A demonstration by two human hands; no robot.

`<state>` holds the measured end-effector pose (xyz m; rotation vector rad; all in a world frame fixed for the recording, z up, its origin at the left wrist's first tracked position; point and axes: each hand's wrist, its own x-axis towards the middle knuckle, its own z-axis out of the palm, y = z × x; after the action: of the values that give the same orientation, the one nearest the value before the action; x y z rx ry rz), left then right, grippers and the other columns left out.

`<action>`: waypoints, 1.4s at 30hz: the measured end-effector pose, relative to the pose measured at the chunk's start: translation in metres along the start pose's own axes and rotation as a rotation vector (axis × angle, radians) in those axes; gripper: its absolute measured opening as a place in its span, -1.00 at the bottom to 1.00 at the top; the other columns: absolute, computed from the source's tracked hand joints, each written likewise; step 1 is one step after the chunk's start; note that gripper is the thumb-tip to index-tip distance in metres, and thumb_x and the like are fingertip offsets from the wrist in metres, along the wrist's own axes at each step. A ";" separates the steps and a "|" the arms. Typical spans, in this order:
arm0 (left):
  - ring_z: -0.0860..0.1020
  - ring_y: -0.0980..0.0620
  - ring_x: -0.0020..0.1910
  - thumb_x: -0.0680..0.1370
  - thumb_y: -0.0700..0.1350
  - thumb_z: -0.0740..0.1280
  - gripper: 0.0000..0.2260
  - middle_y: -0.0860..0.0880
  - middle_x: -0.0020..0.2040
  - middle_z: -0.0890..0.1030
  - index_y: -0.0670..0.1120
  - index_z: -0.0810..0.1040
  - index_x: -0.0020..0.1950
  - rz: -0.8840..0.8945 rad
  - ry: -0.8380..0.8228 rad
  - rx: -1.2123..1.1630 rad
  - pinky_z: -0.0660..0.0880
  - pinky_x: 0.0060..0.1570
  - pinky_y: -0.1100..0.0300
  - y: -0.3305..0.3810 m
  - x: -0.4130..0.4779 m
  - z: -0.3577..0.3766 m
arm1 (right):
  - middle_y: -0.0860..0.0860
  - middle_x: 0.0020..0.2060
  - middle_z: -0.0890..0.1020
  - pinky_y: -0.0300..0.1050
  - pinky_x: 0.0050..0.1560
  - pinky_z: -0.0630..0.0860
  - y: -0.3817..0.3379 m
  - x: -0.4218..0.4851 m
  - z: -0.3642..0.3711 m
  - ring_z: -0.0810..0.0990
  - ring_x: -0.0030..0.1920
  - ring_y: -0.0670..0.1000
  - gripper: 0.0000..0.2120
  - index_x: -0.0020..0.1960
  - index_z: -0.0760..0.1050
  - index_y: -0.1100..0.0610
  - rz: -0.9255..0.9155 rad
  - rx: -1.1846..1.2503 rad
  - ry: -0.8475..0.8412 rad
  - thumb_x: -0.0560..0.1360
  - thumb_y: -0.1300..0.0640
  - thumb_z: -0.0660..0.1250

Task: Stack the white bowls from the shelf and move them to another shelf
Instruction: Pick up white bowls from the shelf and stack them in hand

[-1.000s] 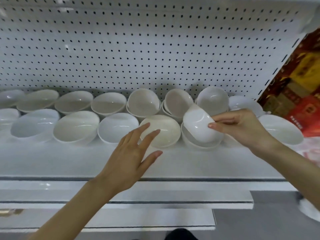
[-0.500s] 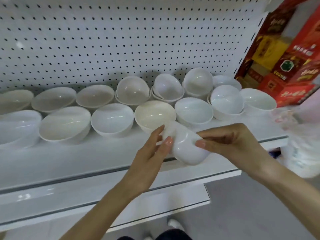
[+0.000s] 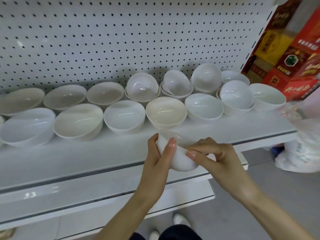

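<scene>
White bowl (image 3: pixel 181 161): glossy, plain, tilted; held just before the shelf (image 3: pixel 86 153) edge; left hand (image 3: pixel 156 163) grips one side; right hand (image 3: pixel 221 158) pinches the other; remaining bowls (image 3: pixel 124 116) sit in two rows on the shelf.

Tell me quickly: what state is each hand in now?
Left hand: grips the white bowl.
Right hand: pinches the same bowl.

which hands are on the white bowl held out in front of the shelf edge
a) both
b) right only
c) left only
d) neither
a: the left hand wraps its thumb and fingers round the left side of the white bowl, while the right hand pinches its right side.
</scene>
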<state>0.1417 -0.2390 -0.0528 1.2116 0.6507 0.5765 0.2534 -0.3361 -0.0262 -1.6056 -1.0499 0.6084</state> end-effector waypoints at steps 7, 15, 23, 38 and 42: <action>0.59 0.21 0.13 0.33 0.22 0.29 -0.35 0.21 0.13 0.61 0.06 0.32 0.39 0.125 0.039 -0.086 0.54 0.01 0.33 -0.019 -0.005 0.008 | -0.18 0.21 0.53 -0.50 -0.02 0.45 0.020 -0.011 0.011 0.53 0.14 -0.31 -0.17 0.37 0.34 -0.16 0.281 0.235 0.224 0.16 -0.09 0.60; 0.51 0.35 0.16 0.31 0.28 0.33 -0.40 0.36 0.12 0.54 0.20 0.32 0.32 0.065 -0.167 0.210 0.48 0.00 0.41 -0.031 0.020 0.003 | -0.14 0.09 0.65 -0.38 -0.06 0.53 0.046 -0.015 -0.016 0.61 0.13 -0.15 -0.25 0.26 0.44 -0.02 0.302 0.366 0.232 0.09 -0.06 0.53; 0.54 0.35 0.01 0.34 0.24 0.40 -0.45 0.13 0.15 0.54 0.29 0.35 0.30 0.058 -0.166 0.408 0.46 -0.14 0.50 -0.031 0.041 0.006 | -0.14 0.17 0.55 -0.28 0.00 0.57 0.065 0.006 -0.036 0.57 0.13 -0.16 -0.19 0.31 0.39 -0.08 0.271 0.194 0.200 0.10 -0.02 0.59; 0.67 0.03 -0.20 0.47 -0.07 0.47 -0.34 0.02 0.12 0.59 0.13 0.26 0.49 -0.046 -0.167 0.372 0.59 -0.23 0.26 -0.041 0.053 0.015 | -0.11 0.18 0.55 -0.36 0.02 0.54 0.090 0.017 -0.053 0.59 0.12 -0.19 -0.31 0.25 0.38 0.00 0.284 0.155 0.158 0.23 0.33 0.57; 0.67 0.04 -0.22 0.47 -0.14 0.44 -0.40 0.13 0.05 0.58 0.09 0.29 0.46 -0.057 -0.132 0.367 0.60 -0.23 0.28 -0.041 0.052 0.018 | -0.09 0.18 0.55 -0.36 0.01 0.53 0.094 0.019 -0.054 0.59 0.13 -0.18 -0.31 0.24 0.38 0.00 0.273 0.165 0.151 0.23 0.33 0.57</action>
<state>0.1931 -0.2245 -0.0959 1.5549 0.6950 0.3327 0.3370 -0.3498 -0.0967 -1.6330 -0.6574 0.7229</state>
